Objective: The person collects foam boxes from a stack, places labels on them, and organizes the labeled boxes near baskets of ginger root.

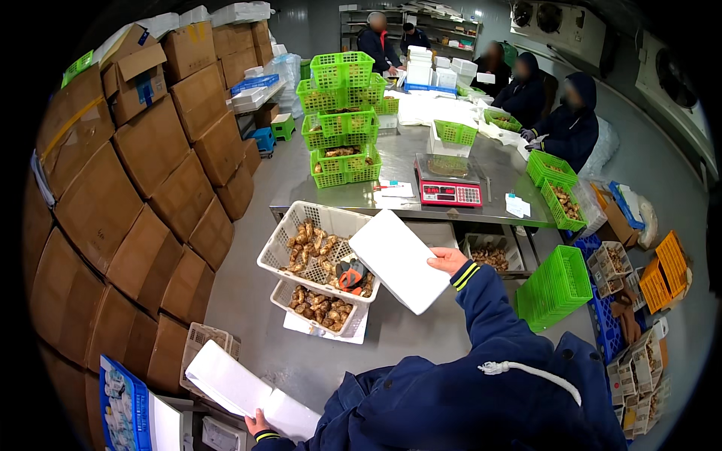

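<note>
My right hand (448, 260) grips the edge of a flat white foam lid (400, 262), held tilted beside a white plastic basket (271, 253). That basket holds brown mushrooms (310, 242) and a pair of grey and orange gloves (352, 276). Beneath it stands another white basket with more mushrooms (318, 307). Low at the left, my left hand (258, 423) has its fingers on the edge of a white foam piece (228, 377); a second white foam surface (290, 414) lies against it, and whether they are one box cannot be told.
Ahead is a steel table (395, 146) with a red weighing scale (449, 180) and stacked green baskets (344, 124). Cardboard boxes (152, 146) wall the left. Green crates (555, 287) are stacked on the right floor. Several people (572, 124) work around the table's far side.
</note>
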A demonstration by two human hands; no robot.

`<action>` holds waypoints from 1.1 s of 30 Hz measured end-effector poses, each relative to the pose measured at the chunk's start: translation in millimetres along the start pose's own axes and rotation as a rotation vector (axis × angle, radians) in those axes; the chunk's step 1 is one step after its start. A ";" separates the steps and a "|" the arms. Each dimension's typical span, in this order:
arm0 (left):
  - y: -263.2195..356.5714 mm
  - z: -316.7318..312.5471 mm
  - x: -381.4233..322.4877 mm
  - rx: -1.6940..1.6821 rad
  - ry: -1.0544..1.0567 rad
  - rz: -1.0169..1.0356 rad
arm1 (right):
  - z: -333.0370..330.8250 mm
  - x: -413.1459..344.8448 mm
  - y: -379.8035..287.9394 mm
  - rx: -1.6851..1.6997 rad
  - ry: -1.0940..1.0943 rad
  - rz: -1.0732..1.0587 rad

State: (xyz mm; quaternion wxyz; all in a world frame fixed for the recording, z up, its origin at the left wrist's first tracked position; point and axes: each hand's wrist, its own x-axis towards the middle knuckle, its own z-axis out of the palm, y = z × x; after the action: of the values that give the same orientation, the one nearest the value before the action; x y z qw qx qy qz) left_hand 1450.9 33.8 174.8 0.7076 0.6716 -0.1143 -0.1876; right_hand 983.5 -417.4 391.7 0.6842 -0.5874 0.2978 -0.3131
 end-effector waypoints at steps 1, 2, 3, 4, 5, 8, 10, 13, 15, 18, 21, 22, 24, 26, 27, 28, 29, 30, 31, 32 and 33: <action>0.0 1.1 -0.6 -0.010 -0.004 0.002 | -0.7 -0.1 0.4 -0.003 0.003 -0.002; 0.0 2.0 -1.2 -0.021 -0.007 0.005 | -1.3 0.1 0.9 -0.006 0.006 -0.005; 0.1 3.4 -1.9 -0.030 -0.006 -0.001 | -2.5 -0.3 1.3 -0.009 0.010 -0.007; 0.2 4.8 -2.5 -0.040 -0.005 -0.007 | -4.5 0.0 2.4 -0.016 0.007 -0.011; 0.4 6.1 -3.2 -0.049 -0.005 -0.014 | -7.3 0.5 4.2 -0.023 0.003 -0.016; 0.5 6.6 -4.8 -0.085 -0.024 -0.023 | -6.8 1.0 4.3 -0.026 0.005 -0.015; 2.1 7.1 -6.0 -0.055 -0.015 -0.046 | -4.7 0.0 2.2 -0.024 0.009 -0.006; 4.0 10.8 -9.4 -0.066 -0.018 -0.031 | -4.3 0.5 0.5 -0.027 0.010 -0.001; 1.6 9.2 -8.6 -0.072 -0.018 -0.009 | -3.7 1.2 1.7 -0.030 0.011 -0.009; -6.3 4.2 -6.0 -0.066 -0.008 -0.006 | -3.8 2.4 0.3 0.024 0.009 0.009; -14.5 6.6 -7.1 -0.087 -0.006 -0.036 | -9.2 0.7 2.2 0.013 0.007 0.003; -18.7 5.9 -6.3 -0.094 -0.005 -0.036 | -10.3 0.1 2.5 0.011 0.010 0.005; -37.5 -10.7 2.5 -0.083 0.007 -0.022 | -6.8 3.1 1.6 0.015 0.002 0.004; -63.6 -54.0 21.7 -0.046 0.048 0.022 | 10.3 14.1 -3.9 0.042 -0.038 0.000; -66.4 -33.9 13.6 -0.019 0.044 0.010 | 1.0 6.4 -2.1 0.029 -0.010 0.021; -60.4 -9.2 0.0 0.011 0.035 -0.001 | -10.0 -2.7 -0.2 0.017 0.019 0.035; -47.1 9.4 -10.4 0.044 0.036 0.000 | -16.4 -8.5 0.6 0.013 0.036 0.043; -44.2 -1.0 -6.2 0.029 0.047 0.000 | -10.3 -3.8 -0.7 0.025 0.018 0.036; -51.4 -24.9 5.1 0.015 0.068 0.010 | -0.5 4.4 -2.8 0.036 -0.010 0.024; -56.8 -38.4 11.2 -0.002 0.078 0.009 | 4.1 9.5 -2.6 0.039 -0.025 0.017; -55.9 -24.0 4.1 -0.012 0.072 0.011 | -2.6 5.5 0.1 0.025 -0.008 0.028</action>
State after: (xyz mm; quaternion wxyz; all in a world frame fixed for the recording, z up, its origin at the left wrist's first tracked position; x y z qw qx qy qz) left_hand 1458.2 52.3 117.2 0.7163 0.6731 -0.0911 -0.1600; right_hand 984.9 -423.3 391.0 0.6971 -0.5757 0.2992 -0.3050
